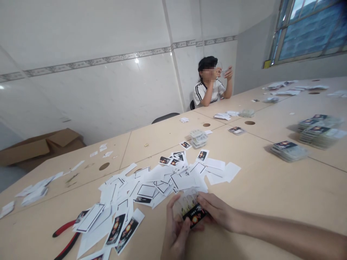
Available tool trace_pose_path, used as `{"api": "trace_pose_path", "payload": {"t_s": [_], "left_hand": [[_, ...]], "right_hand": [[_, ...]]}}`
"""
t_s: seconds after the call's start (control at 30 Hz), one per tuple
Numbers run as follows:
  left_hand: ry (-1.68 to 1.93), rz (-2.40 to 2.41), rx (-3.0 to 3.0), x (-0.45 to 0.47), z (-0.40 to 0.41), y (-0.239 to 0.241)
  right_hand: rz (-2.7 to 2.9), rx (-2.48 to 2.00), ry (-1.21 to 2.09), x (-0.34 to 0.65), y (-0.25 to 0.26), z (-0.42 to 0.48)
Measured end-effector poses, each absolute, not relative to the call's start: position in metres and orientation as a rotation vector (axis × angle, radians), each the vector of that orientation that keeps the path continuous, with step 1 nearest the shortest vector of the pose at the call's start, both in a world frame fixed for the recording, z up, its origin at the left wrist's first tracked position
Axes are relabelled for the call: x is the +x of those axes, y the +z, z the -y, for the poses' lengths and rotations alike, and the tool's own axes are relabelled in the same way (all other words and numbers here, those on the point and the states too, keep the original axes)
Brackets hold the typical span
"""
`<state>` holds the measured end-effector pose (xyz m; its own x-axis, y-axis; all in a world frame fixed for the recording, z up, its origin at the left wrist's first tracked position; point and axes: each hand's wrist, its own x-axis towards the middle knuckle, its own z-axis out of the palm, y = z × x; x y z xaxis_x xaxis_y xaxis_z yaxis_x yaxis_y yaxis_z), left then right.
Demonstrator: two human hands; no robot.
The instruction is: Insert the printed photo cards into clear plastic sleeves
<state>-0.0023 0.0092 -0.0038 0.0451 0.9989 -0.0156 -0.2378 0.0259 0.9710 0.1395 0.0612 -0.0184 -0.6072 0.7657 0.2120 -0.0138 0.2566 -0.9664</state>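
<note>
Two Points of Contact at Lower Center

1. Position. The left hand (175, 235) and right hand (217, 211) are at lower center of the frame. The right arm (282, 231) enters from the right edge.

2. Held item. A clear plastic sleeve (187, 209) with a black printed card (194, 215) inside it is located between both hands, at lower center.

3. Finger state. The left-hand fingers (170, 213) curl around the left side of the sleeve in a narrow grip. The right-hand fingers (206, 200) hold its right side, also narrowly spaced.

4. Work surface. A pale wooden table (260, 202) fills the lower half of the frame. A loose pile of white paper scraps (151, 187) lies just above the hands. Printed cards (127, 231) and red-and-black pliers (66, 238) lie at lower left, beside the pile.

5. Stacks. A small stack of sleeves (198, 139) stands at center, above the pile. Larger stacks of sleeved cards (288, 151) lie at right, well apart from the hands.

6. Surroundings. A seated co-worker (210, 85) in a white striped T-shirt occupies the upper center, with both hands raised and holding a small clear item (221, 70). A cardboard box (40, 144) sits at left, on the far side of the table. A window (306, 30) is at upper right.
</note>
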Motion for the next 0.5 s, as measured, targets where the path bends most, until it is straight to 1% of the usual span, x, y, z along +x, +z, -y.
{"api": "trace_pose_path", "payload": {"t_s": [0.1, 0.3, 0.5], "left_hand": [[1.260, -1.027, 1.079, -0.0021, -0.0067, -0.0047], [1.226, -1.111, 1.166, -0.0005, -0.0007, -0.0052], [1.240, -1.023, 1.130, -0.0012, -0.0052, -0.0025]], "right_hand": [[1.861, -0.713, 1.374, 0.1392, -0.0186, -0.0607], [1.851, -0.877, 1.426, 0.1341, -0.0257, -0.0585], [1.925, -0.905, 1.186, 0.1361, -0.0208, -0.0604]]}}
